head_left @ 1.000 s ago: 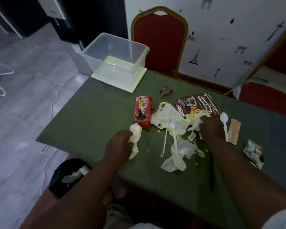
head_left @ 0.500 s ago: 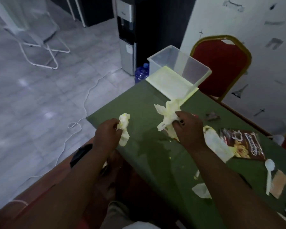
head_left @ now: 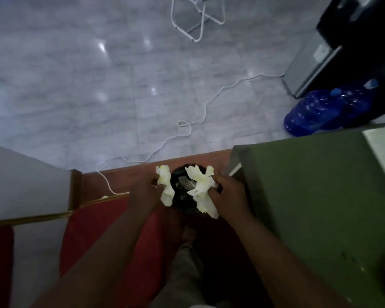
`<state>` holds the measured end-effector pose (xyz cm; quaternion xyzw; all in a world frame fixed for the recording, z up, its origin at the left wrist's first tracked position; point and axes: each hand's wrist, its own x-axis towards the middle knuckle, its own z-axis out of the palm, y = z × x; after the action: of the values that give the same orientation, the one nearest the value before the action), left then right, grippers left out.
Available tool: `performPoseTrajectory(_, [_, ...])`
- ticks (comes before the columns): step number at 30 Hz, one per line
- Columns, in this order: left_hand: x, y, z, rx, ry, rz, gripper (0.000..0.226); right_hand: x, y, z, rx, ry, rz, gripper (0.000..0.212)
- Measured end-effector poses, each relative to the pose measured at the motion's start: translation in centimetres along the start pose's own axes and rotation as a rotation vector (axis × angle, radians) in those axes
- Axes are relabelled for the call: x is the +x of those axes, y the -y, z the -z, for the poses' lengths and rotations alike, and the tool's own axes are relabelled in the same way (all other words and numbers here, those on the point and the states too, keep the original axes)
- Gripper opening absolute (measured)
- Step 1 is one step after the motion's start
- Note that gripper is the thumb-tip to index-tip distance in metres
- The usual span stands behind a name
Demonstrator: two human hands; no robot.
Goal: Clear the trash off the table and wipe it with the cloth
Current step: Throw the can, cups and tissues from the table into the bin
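Observation:
A small black trash bin stands on the red carpet just left of the green table. Both my hands hover over its mouth. My left hand grips a crumpled white tissue with yellow stains. My right hand grips a larger bunch of stained white tissue that hangs across the bin's opening. Some clear wrapping shows inside the bin. The rest of the table's trash is out of view.
A white cable snakes across the grey tiled floor. Blue water bottles lie beside a dark dispenser at the right. A white metal frame stands far off. A red chair with gold trim is at my left.
My view swung left and down from the table to the floor. Both hands carried their tissues off the table's edge and now hold them over the black bin.

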<state>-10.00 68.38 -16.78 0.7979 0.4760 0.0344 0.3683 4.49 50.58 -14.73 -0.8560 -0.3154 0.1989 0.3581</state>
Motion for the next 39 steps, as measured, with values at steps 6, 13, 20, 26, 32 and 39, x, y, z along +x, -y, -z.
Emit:
performPoseTrajectory(6, [4.3, 8.5, -7.3, 0.044, 0.12, 0.12, 0.021, 4.7, -7.9, -10.5, -0.006, 0.217, -0.348, 0.014])
performPoseTrajectory(13, [10.6, 13.5, -17.1, 0.035, 0.246, 0.175, 0.005, 9.5, -18.4, -19.8, -0.012, 0.302, -0.594, 0.013])
performPoseTrajectory(20, [14.6, 13.7, -21.0, 0.096, 0.344, 0.191, 0.029, 12.1, -21.3, -22.6, 0.06, 0.237, -0.676, 0.029])
performPoseTrajectory(26, [14.3, 14.4, -20.8, 0.079, 0.495, 0.22, 0.053, 11.2, -21.8, -22.5, 0.227, 0.296, -0.755, 0.051])
performPoseTrajectory(32, [12.5, 13.9, -19.3, 0.093, 0.506, 0.218, 0.049, 9.5, -20.6, -21.1, 0.257, 0.29, -0.761, 0.035])
performPoseTrajectory(39, [8.6, 10.4, -17.2, 0.069, 0.431, 0.183, 0.055, 6.5, -17.1, -17.3, 0.298, 0.264, -0.69, 0.033])
